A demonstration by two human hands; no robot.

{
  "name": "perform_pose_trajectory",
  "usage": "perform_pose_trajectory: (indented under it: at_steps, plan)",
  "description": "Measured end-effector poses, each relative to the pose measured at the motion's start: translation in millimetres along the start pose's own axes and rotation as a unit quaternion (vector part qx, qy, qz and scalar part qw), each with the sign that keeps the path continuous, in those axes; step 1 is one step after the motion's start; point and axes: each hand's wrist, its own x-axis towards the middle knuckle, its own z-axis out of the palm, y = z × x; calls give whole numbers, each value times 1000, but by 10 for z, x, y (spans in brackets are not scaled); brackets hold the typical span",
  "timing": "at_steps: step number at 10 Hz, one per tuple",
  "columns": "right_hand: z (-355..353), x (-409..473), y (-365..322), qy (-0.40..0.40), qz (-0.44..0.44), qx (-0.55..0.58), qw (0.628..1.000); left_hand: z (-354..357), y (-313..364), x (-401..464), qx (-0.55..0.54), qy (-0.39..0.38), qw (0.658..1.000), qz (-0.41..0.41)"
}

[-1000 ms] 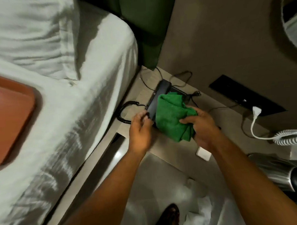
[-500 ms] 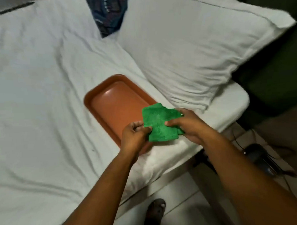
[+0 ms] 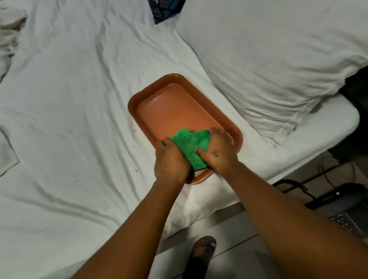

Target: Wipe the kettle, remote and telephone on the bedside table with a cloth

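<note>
Both my hands hold a bunched green cloth (image 3: 190,144) low over the near end of an orange tray (image 3: 169,106) on the bed. My left hand (image 3: 169,160) grips the cloth's left side and my right hand (image 3: 219,150) its right side. A thin dark edge shows under the cloth; I cannot tell what it is. The black telephone (image 3: 348,208) sits on the bedside table at the lower right, with its coiled cord (image 3: 293,184) beside it. Neither the kettle nor the remote is in view.
The tray lies on a rumpled white sheet (image 3: 73,101). A large white pillow (image 3: 269,53) lies right of it. Thin cables (image 3: 330,171) run behind the telephone. My sandalled foot (image 3: 203,251) stands on the tiled floor by the bed's edge.
One second ago the cloth was on the telephone. My view and both hands have since swung left to the bed, and the cloth has dropped from above the tray down to it.
</note>
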Motion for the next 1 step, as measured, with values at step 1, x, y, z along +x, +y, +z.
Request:
perform_pose_trajectory:
  at_steps: [1]
  plan:
    - [-110,-222,257,65,-35,49,996,18,165,-155,99,74,985,123]
